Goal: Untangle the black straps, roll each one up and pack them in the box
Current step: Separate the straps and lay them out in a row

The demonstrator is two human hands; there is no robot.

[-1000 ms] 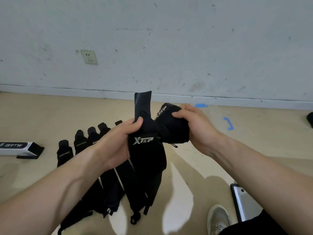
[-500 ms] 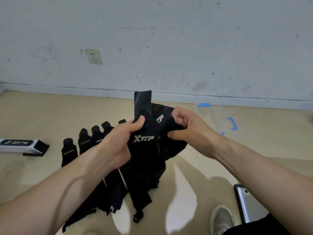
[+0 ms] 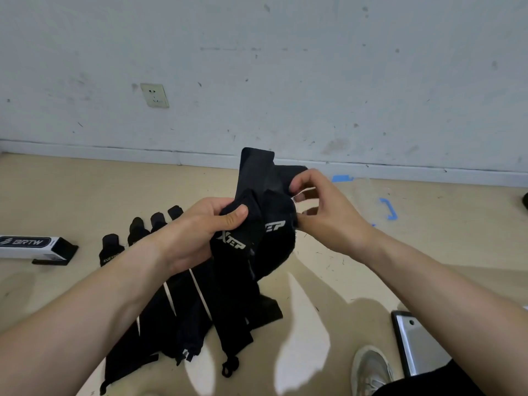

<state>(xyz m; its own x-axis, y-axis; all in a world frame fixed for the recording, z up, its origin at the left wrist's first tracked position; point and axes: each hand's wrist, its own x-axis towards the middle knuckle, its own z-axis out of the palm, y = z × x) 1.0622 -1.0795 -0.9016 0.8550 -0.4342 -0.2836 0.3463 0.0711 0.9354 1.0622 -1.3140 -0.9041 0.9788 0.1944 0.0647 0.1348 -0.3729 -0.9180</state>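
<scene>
Centre frame, the left grip (image 3: 197,230) curls round the bunched black strap (image 3: 257,201) by its logo. The right grip (image 3: 323,212) pinches what looks like a loose fold near its top. It seems soft, light and limp, so take it by an end. The other straps (image 3: 177,324) lie on the floor below, and the box (image 3: 28,247) is far left.

Wall socket (image 3: 154,95), blue tape (image 3: 389,208) — phone (image 3: 414,341); shoe (image 3: 371,370)

Left hand (image 3: 197,232) grips black XTEP strap (image 3: 257,232) held up over floor (image 3: 71,190); right hand (image 3: 328,212) pinches its upper fold. Other straps (image 3: 183,310) lie flat below; box (image 3: 28,247) far left.
</scene>
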